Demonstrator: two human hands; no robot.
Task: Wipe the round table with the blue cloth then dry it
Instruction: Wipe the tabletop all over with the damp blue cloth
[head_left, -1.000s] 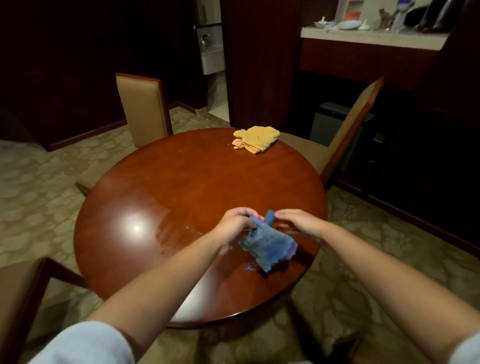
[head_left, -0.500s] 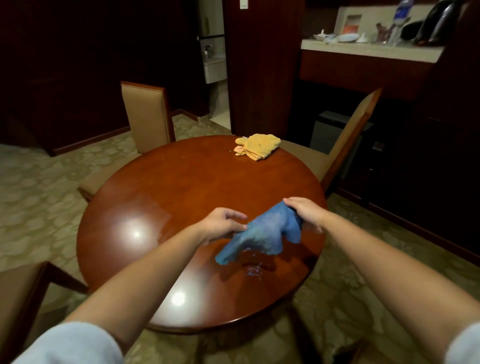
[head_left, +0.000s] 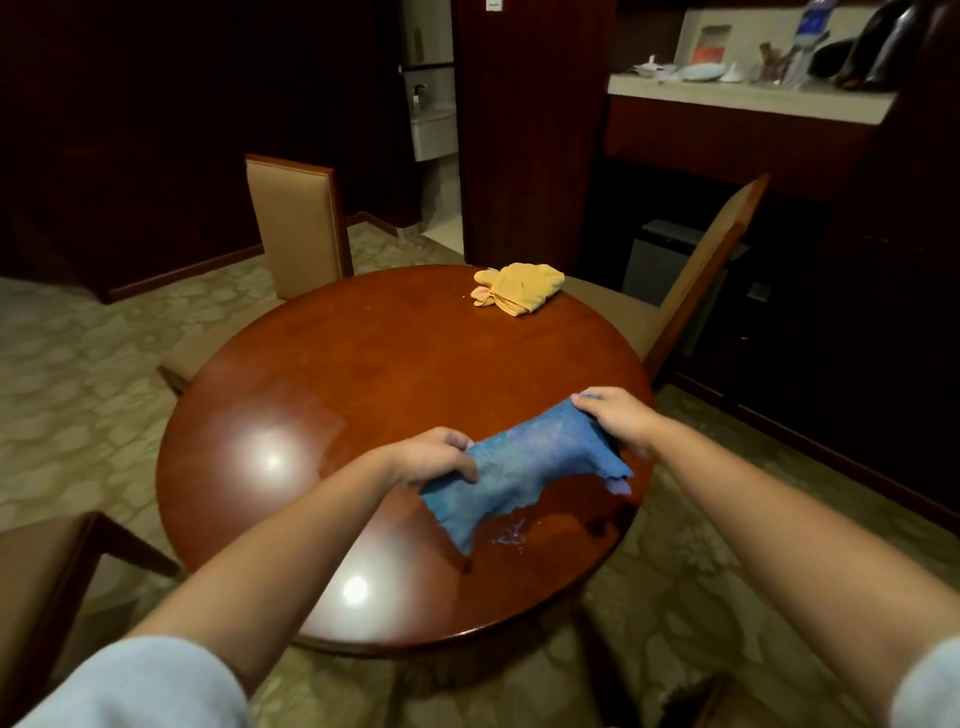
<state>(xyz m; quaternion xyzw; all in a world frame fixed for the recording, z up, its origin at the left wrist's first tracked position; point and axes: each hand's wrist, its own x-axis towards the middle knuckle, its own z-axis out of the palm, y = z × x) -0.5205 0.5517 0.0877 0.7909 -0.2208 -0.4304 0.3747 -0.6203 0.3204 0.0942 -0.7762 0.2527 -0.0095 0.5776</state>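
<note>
- One round table (head_left: 363, 374) of glossy reddish-brown wood fills the middle of the view; two bright lamp glares shine on its near left part.
- One blue cloth (head_left: 524, 467) is stretched between the two hands above the near right part of the table. Its lower corner hangs down toward the tabletop; whether that tip touches the wood cannot be told.
- The left hand (head_left: 431, 457) grips the cloth's left end, fingers curled over the fabric and thumb pinching from the side.
- The right hand (head_left: 618, 415) grips the cloth's upper right end, fingers bent around the bunched edge; a loose flap droops beneath the wrist.
- One small patch of wet, bluish-glinting droplets (head_left: 509, 535) lies on the tabletop just beside the hanging corner.
- One yellow cloth (head_left: 519, 293) lies crumpled at the far edge of the table, well apart from the hands.
- Three chairs are visible: one tan upholstered chair (head_left: 296, 223) at the far left side of the table, a second chair (head_left: 691, 291) at the far right seen side-on, and the wooden corner of a third chair (head_left: 41, 571) at the near left.
- Two light-coloured sleeves are pushed up the forearms at the bottom corners of the view.
- One counter (head_left: 748, 98) at the upper right carries several small items too blurred to name.
- A patterned carpet (head_left: 78, 374) covers the floor around the table.
</note>
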